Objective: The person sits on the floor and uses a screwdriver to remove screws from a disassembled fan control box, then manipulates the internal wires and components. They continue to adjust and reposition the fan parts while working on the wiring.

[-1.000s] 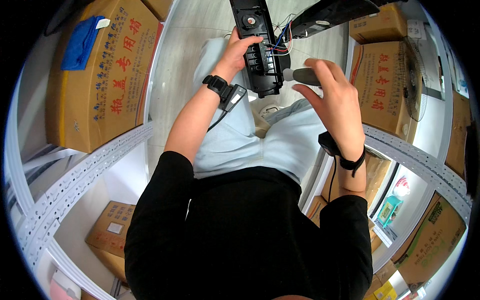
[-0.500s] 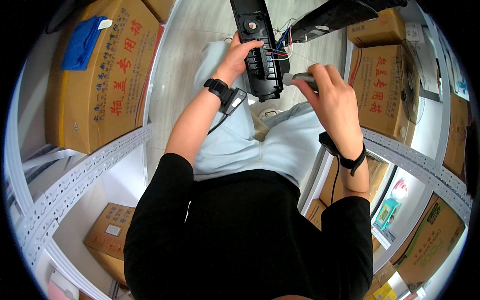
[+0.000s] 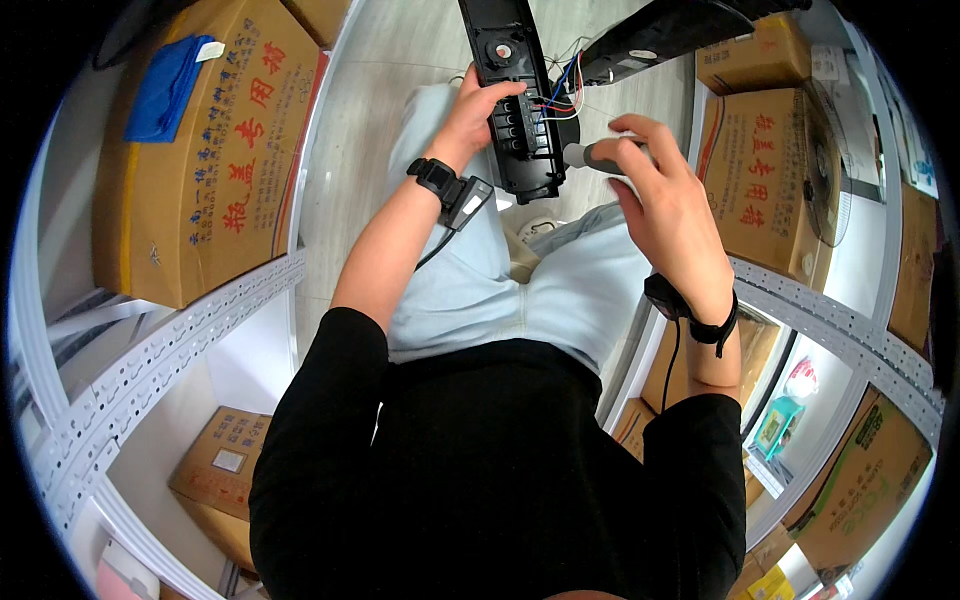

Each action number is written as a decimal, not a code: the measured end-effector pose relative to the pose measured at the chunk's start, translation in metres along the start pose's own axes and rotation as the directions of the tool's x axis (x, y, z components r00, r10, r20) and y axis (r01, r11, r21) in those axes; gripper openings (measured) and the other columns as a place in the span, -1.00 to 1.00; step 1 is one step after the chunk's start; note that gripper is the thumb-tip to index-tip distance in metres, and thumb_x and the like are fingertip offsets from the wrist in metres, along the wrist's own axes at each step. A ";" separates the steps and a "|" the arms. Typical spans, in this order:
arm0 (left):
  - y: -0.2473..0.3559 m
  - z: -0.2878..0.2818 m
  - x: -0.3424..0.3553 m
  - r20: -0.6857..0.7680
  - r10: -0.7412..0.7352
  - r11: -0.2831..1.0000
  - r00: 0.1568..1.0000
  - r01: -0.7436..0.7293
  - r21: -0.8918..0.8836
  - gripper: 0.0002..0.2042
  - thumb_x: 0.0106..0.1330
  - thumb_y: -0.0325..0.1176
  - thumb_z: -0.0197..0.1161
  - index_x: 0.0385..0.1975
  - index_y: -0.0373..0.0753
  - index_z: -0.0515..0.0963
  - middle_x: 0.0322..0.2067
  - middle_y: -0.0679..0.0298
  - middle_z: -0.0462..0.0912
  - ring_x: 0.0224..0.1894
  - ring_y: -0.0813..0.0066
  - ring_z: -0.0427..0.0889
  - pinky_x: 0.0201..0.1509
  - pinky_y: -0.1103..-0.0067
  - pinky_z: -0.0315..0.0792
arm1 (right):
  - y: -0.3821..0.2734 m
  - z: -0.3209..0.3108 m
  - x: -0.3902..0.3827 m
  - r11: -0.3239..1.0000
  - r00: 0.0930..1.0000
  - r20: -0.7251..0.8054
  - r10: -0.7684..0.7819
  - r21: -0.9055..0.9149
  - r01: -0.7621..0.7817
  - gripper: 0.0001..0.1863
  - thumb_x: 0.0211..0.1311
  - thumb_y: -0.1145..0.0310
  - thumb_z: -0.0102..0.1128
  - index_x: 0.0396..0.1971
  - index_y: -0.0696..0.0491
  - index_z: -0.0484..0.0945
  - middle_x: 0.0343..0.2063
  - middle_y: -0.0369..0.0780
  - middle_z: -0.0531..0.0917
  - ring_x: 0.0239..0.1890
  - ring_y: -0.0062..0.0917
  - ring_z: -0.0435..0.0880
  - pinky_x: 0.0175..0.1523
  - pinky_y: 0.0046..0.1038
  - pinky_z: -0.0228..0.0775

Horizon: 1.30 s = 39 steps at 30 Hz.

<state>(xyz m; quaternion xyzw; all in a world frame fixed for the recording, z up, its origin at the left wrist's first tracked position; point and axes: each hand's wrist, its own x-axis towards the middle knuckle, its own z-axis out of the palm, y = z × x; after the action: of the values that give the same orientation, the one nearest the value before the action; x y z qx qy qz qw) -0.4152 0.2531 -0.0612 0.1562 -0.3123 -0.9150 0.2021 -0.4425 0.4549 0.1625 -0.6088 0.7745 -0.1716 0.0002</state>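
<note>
A long black plastic housing (image 3: 508, 180) with a row of small black parts points away from me, above my knees. My left hand (image 3: 470, 120) is closed round its left edge, thumb laid across the top. At the housing's right edge is a grey-handled screwdriver (image 3: 577, 156), lying roughly sideways with its light grey end toward the housing; where its tip rests I cannot make out. My right hand (image 3: 655, 185) holds the handle loosely, with one finger curled over it and the thumb spread away. Thin red, blue and white wires (image 3: 570, 90) run from the housing.
Beyond the wires, a larger black body (image 3: 665, 40) stands at the upper right. Metal shelving with cardboard boxes flanks me: a big box (image 3: 215, 150) with a blue cloth (image 3: 170, 90) on the left, another box (image 3: 755, 170) and a round fan guard (image 3: 825, 165) on the right.
My right hand has loosened its grip: the fingers spread and the thumb moved off the handle, with the wrist shifting slightly right. The left hand and housing stay nearly still.
</note>
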 end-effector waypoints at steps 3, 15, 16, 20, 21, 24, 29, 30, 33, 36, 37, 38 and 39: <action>-0.001 -0.001 0.001 0.001 -0.011 1.000 1.000 0.011 -0.014 -0.53 0.06 -0.66 0.29 -0.02 -0.27 0.30 -0.20 0.19 0.55 -0.21 0.32 0.64 -0.21 0.37 0.63 | -0.009 0.000 -0.004 0.959 0.959 0.051 0.278 0.047 -0.281 -0.72 0.05 0.58 0.23 -0.20 0.08 0.48 -0.14 -0.18 0.49 -0.31 -0.21 0.60 -0.23 -0.29 0.51; 0.000 0.002 0.000 -0.004 -0.020 1.000 1.000 0.020 0.003 -0.53 0.06 -0.66 0.30 -0.03 -0.27 0.31 -0.19 0.19 0.54 -0.19 0.31 0.63 -0.18 0.38 0.62 | 0.001 0.003 -0.008 0.987 0.987 0.027 0.158 -0.047 -0.157 -0.64 0.01 0.54 0.32 -0.14 0.05 0.47 -0.10 -0.15 0.48 -0.36 -0.17 0.61 -0.29 -0.27 0.50; 0.001 0.001 -0.002 -0.011 -0.028 1.000 1.000 0.028 0.013 -0.53 0.06 -0.65 0.30 -0.03 -0.27 0.31 -0.19 0.19 0.54 -0.19 0.32 0.62 -0.17 0.38 0.62 | 0.001 0.000 -0.005 0.998 0.998 0.003 0.062 -0.007 -0.062 -0.64 0.01 0.52 0.32 -0.14 0.05 0.48 -0.11 -0.15 0.49 -0.35 -0.18 0.61 -0.29 -0.28 0.50; 0.000 0.000 0.001 0.007 -0.003 1.000 1.000 0.003 0.007 -0.54 0.06 -0.66 0.30 -0.03 -0.27 0.31 -0.18 0.20 0.54 -0.17 0.33 0.62 -0.15 0.38 0.62 | -0.012 -0.005 -0.002 0.982 0.986 -0.014 0.163 0.094 -0.161 -0.66 0.00 0.50 0.34 -0.19 0.05 0.48 -0.16 -0.17 0.51 -0.34 -0.22 0.62 -0.29 -0.30 0.50; -0.001 -0.001 0.002 0.010 -0.002 1.000 1.000 0.002 0.012 -0.54 0.06 -0.66 0.30 -0.03 -0.27 0.31 -0.18 0.20 0.54 -0.17 0.33 0.62 -0.16 0.38 0.62 | -0.010 -0.002 -0.004 0.977 0.977 0.020 0.213 0.015 -0.213 -0.66 -0.01 0.51 0.34 -0.18 0.04 0.48 -0.15 -0.17 0.51 -0.32 -0.23 0.62 -0.28 -0.30 0.50; -0.003 -0.003 0.002 0.008 0.006 1.000 1.000 -0.006 0.017 -0.54 0.06 -0.66 0.29 -0.04 -0.27 0.31 -0.18 0.20 0.54 -0.18 0.33 0.62 -0.16 0.37 0.62 | -0.001 0.002 -0.008 0.970 0.973 0.053 0.225 -0.101 -0.219 -0.64 -0.01 0.50 0.34 -0.17 0.04 0.47 -0.12 -0.17 0.51 -0.28 -0.23 0.63 -0.25 -0.30 0.51; -0.002 0.000 -0.002 0.011 0.016 0.999 1.000 -0.016 0.049 -0.59 0.14 -0.61 0.25 0.01 -0.28 0.34 -0.15 0.20 0.59 -0.16 0.37 0.65 -0.10 0.44 0.60 | -0.002 -0.008 -0.004 0.998 0.999 -0.013 0.038 0.040 -0.038 -0.66 0.04 0.38 0.36 -0.18 0.04 0.47 -0.18 -0.18 0.53 -0.33 -0.24 0.63 -0.28 -0.30 0.52; -0.002 0.000 -0.002 0.013 0.013 0.999 1.000 -0.014 0.041 -0.58 0.14 -0.61 0.25 0.01 -0.28 0.34 -0.15 0.20 0.59 -0.16 0.37 0.66 -0.10 0.44 0.60 | -0.005 -0.007 -0.004 0.995 0.996 -0.006 0.087 0.052 -0.087 -0.67 0.03 0.42 0.35 -0.18 0.04 0.47 -0.17 -0.17 0.53 -0.31 -0.23 0.63 -0.27 -0.30 0.52; -0.002 -0.001 0.001 0.020 0.002 1.000 1.000 -0.002 0.010 -0.55 0.09 -0.64 0.28 -0.02 -0.27 0.31 -0.18 0.19 0.56 -0.20 0.34 0.64 -0.16 0.40 0.62 | -0.009 -0.003 -0.006 0.974 0.975 0.032 0.222 0.031 -0.223 -0.65 0.02 0.50 0.32 -0.16 0.04 0.46 -0.13 -0.15 0.50 -0.27 -0.19 0.62 -0.23 -0.29 0.51; -0.002 0.000 0.001 0.009 -0.014 1.000 1.000 0.014 -0.002 -0.54 0.07 -0.65 0.30 -0.04 -0.26 0.31 -0.20 0.19 0.54 -0.22 0.33 0.64 -0.18 0.37 0.62 | -0.002 0.001 -0.010 0.978 0.977 0.043 0.209 -0.028 -0.208 -0.64 0.03 0.49 0.32 -0.13 0.04 0.46 -0.11 -0.14 0.49 -0.27 -0.17 0.62 -0.25 -0.29 0.52; -0.001 0.000 0.000 0.002 -0.021 1.000 1.000 0.021 -0.002 -0.54 0.07 -0.65 0.30 -0.04 -0.27 0.31 -0.20 0.19 0.55 -0.22 0.33 0.63 -0.18 0.37 0.62 | -0.002 -0.002 -0.008 0.992 0.992 0.001 0.127 -0.005 -0.127 -0.65 0.05 0.47 0.32 -0.14 0.04 0.46 -0.13 -0.15 0.50 -0.30 -0.18 0.62 -0.27 -0.29 0.52; 0.000 0.000 -0.001 0.003 -0.013 1.000 1.000 0.013 0.002 -0.54 0.06 -0.65 0.30 -0.03 -0.27 0.31 -0.20 0.19 0.55 -0.22 0.33 0.63 -0.18 0.37 0.62 | -0.002 -0.005 -0.006 0.999 0.998 -0.043 0.045 0.013 -0.045 -0.67 0.06 0.45 0.33 -0.15 0.04 0.47 -0.15 -0.16 0.51 -0.34 -0.19 0.63 -0.30 -0.30 0.52; 0.001 0.001 -0.001 0.003 -0.005 1.000 1.000 0.005 0.006 -0.54 0.06 -0.65 0.30 -0.03 -0.27 0.31 -0.20 0.19 0.55 -0.22 0.33 0.63 -0.18 0.37 0.62 | -0.003 -0.005 -0.005 0.997 0.996 -0.051 0.068 0.030 -0.066 -0.68 0.06 0.46 0.32 -0.16 0.04 0.47 -0.16 -0.16 0.51 -0.34 -0.20 0.62 -0.30 -0.30 0.52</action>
<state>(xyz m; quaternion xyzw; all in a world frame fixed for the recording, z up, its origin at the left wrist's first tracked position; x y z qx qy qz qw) -0.4144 0.2534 -0.0601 0.1560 -0.3148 -0.9149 0.1990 -0.4390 0.4598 0.1667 -0.5777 0.7918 -0.1982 -0.0054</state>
